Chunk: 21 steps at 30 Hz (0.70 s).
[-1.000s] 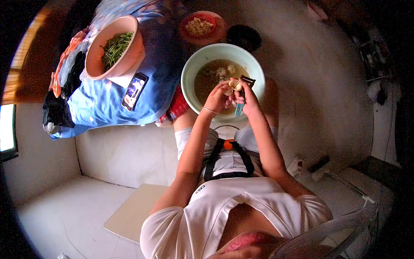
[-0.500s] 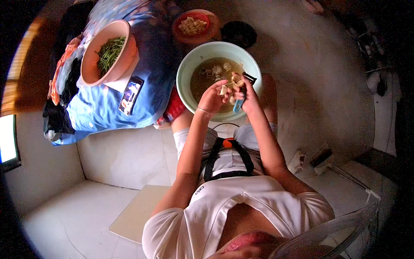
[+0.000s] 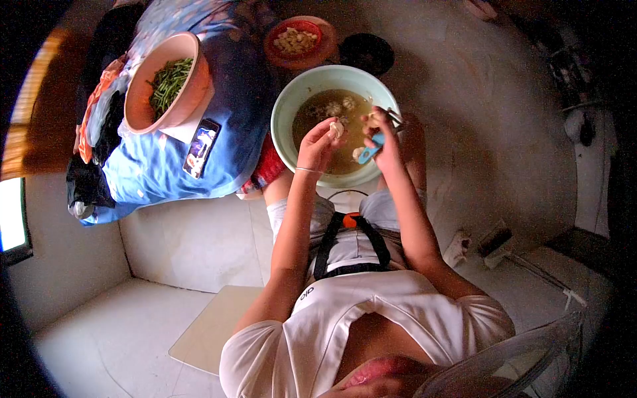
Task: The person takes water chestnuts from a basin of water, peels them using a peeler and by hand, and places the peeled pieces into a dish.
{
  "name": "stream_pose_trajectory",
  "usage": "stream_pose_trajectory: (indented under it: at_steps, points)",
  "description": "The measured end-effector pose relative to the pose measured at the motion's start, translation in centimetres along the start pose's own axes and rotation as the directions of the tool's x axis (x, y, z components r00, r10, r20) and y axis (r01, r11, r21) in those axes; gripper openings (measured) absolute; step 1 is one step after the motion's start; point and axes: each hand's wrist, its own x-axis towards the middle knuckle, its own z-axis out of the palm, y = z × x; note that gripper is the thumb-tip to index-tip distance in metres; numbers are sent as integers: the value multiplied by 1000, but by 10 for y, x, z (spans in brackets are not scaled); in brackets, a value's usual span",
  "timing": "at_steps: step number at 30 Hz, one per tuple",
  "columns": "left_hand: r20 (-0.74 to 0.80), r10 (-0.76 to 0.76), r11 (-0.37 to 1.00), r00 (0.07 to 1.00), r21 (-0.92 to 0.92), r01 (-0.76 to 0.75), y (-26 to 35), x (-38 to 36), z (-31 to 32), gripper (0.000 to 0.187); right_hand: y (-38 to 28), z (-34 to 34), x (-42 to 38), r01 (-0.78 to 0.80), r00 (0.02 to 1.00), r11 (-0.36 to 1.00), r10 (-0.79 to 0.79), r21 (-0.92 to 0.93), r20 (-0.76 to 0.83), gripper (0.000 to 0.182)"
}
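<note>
My left hand [image 3: 317, 144] is closed in a pinch on a whitish garlic piece [image 3: 337, 129] over the left part of the pale green basin [image 3: 284, 136]. Beside it, my right hand [image 3: 389, 147] grips a peeler with a blue handle [image 3: 367, 154]; its dark head sticks out past the fingers. Pale bits show at the right fingertips, too blurred to make out. Below both hands, the basin holds brownish water with several garlic bulbs [image 3: 348, 103] at its far side. Another pale piece [image 3: 358, 154] lies near the peeler handle.
Behind the basin is a red bowl [image 3: 318, 32] of pale peeled pieces, with a black round object [image 3: 367, 54] to its right. On the blue cloth [image 3: 142, 169] at left are a tilted pink bowl [image 3: 136, 109] of green beans and a phone [image 3: 201, 147]. A brush [image 3: 495, 240] lies right.
My hands have moved apart: the left slightly left with the garlic piece, the right slightly right. The peeler has turned in my right hand.
</note>
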Motion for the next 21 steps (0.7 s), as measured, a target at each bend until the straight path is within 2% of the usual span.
stream_pose_trajectory:
  at_steps: [1, 2, 4, 5, 7, 8, 12, 15, 17, 19, 21]
  points:
    - [-76, -6, 995, 997, 96, 13, 0, 1, 0, 29, 6, 3, -4, 13, 1000, 993, -16, -120, -25, 33]
    - [-74, -8, 995, 997, 97, 16, -1, 1, 0, 29, 10, 7, -7, 79, 997, 970, -73, -232, 35, 34]
    - [51, 84, 886, 995, 452, -98, 0, 1, 0, 34, 13, 16, -9, 165, 985, 886, -124, -433, 122, 34]
    - [51, 84, 886, 995, 454, -98, 1, -1, 0, 34, 12, 17, -9, 165, 985, 887, -124, -432, 121, 34]
    - [55, 77, 826, 996, 556, -94, 0, -4, 1, 32, 11, 19, -8, 207, 978, 671, -123, -712, 169, 32]
    - [54, 77, 826, 996, 556, -94, -1, -4, 0, 32, 15, 10, -1, 312, 950, 614, -183, -725, 254, 32]
    - [161, 158, 703, 974, 674, -225, 0, -8, 5, 29, 14, 0, 3, 264, 962, 616, -114, -742, 248, 32]
    - [211, 169, 617, 963, 739, -270, 4, -11, 14, 28, 11, 2, -3, 255, 963, 686, -113, -681, 247, 30]
    - [229, 161, 572, 960, 771, -280, 3, -11, 14, 29, 12, 2, -6, 87, 986, 873, -7, -479, 168, 29]
    - [297, 254, 529, 921, 754, -389, -1, -9, 14, 27, 12, 2, -8, 63, 985, 903, 13, -425, 173, 28]
    - [326, 266, 481, 907, 771, -418, 0, -8, 14, 27, 12, 1, -9, 35, 983, 928, 34, -370, 178, 27]
